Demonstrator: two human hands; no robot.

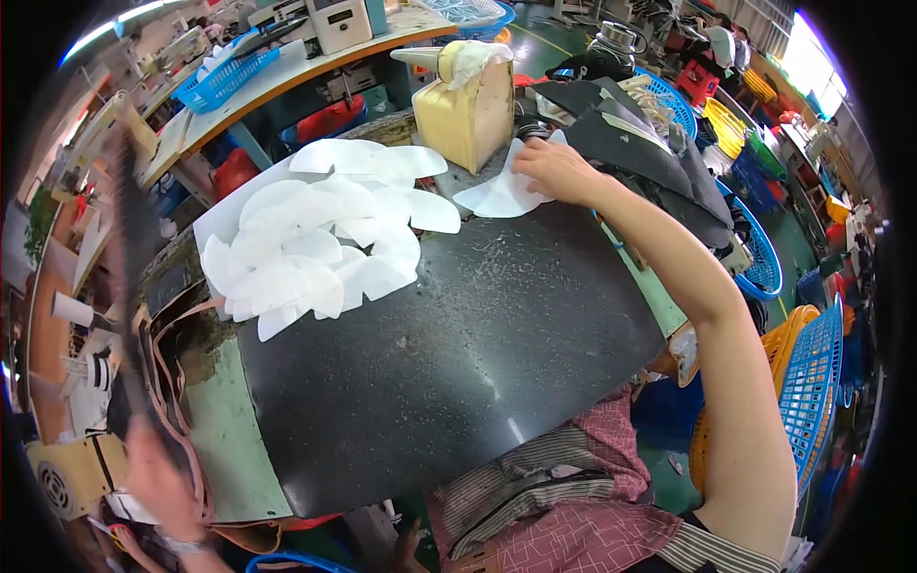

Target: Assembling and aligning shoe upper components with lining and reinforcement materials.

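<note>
White fabric piece point(504, 196) lies at the far edge of the dark tabletop point(458, 353), right under the right hand point(554, 170), whose fingers point(528, 160) are pressed flat on it, close together. Just left stands a yellow foam block point(468, 110). Farther left, a heap of white cut pieces point(320, 229) spreads out. The left hand point(158, 482), blurred, grips a long dark tool point(134, 277); its fingers are closed round it.

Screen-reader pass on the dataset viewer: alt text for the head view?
A person's right hand presses on white curved cut pieces at the far edge of a dark work slab. More white pieces lie spread at left, while the blurred left hand grips a long dark tool.
</note>
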